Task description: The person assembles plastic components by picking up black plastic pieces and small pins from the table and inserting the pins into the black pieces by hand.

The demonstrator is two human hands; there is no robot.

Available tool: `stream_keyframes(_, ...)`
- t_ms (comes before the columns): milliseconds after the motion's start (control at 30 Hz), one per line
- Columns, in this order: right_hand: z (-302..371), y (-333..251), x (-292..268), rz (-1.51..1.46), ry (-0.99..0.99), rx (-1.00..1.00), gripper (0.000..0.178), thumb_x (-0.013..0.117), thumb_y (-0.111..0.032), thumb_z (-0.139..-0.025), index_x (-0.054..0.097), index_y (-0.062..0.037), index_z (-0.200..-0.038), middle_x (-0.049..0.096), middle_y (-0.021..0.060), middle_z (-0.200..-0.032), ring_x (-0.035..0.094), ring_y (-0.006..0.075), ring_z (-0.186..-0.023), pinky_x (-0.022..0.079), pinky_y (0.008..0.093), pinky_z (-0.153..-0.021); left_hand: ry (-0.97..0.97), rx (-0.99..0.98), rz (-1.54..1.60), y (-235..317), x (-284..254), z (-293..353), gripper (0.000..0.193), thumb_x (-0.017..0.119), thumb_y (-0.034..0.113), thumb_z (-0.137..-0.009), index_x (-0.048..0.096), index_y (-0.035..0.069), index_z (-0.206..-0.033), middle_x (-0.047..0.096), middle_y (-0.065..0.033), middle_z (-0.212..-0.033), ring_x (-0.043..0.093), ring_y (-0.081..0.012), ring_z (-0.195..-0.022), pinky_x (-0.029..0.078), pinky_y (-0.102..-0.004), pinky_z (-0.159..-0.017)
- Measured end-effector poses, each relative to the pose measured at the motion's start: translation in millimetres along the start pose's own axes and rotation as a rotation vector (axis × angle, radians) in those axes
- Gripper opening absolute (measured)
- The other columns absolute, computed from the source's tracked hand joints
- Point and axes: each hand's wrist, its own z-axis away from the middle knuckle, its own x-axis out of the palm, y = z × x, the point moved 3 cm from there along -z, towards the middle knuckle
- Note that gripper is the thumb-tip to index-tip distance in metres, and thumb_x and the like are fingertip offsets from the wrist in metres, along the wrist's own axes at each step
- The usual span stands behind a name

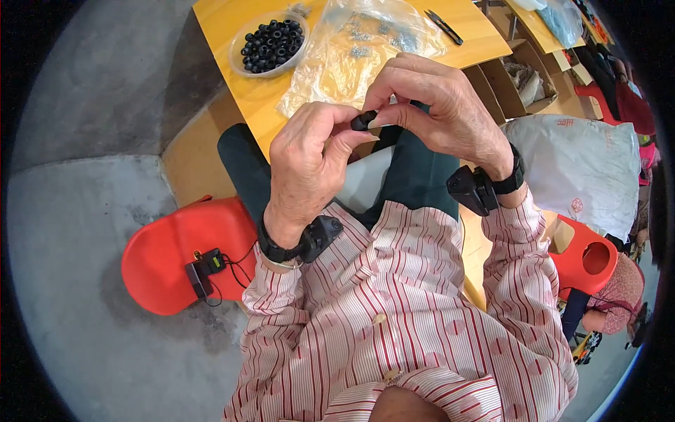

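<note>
Your shirt (394,295): red stripes on white
Your trousers (429,176) by the yellow table (264,95) are dark green, the piece (363,121) you hold black.

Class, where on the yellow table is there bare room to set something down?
The yellow table is bare between the black tool and the right edge, and nearside of the tub, left of the clear bag. Crowded: where tub and bag lie side by side, and where the left hand and right hand meet at the black piece.
</note>
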Motion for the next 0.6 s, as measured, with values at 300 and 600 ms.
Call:
stream_keyframes(300, 8.1, 5.9, 5.0, -0.134, -0.044, 0.071, 0.015, 0.07, 0.002, -0.071, 0.062, -0.0017, -0.084, 0.06, 0.0047, -0.079, 0.058, 0.0185, -0.075, 0.047, 0.029, -0.065, 0.005, -0.155, 0.302, -7.5, 4.4, 8.9, 0.013, 0.067, 0.001, -0.08, 0.059, 0.0, -0.091, 0.065, -0.0065, -0.08, 0.064, -0.0113, -0.068, 0.049, -0.0236, -0.061)
stream_keyframes(600, 15.3, 5.3, 14.1, -0.239, 0.02, 0.027, 0.016, 0.071, 0.001, -0.069, 0.061, -0.0027, -0.081, 0.06, 0.0061, -0.076, 0.061, 0.0212, -0.075, 0.047, 0.0301, -0.065, -0.019, -0.197, 0.639, -13.5, 8.3, 17.1, 0.015, 0.063, -0.007, -0.082, 0.058, -0.003, -0.096, 0.062, -0.0067, -0.091, 0.061, -0.0101, -0.08, 0.05, -0.0225, -0.073)
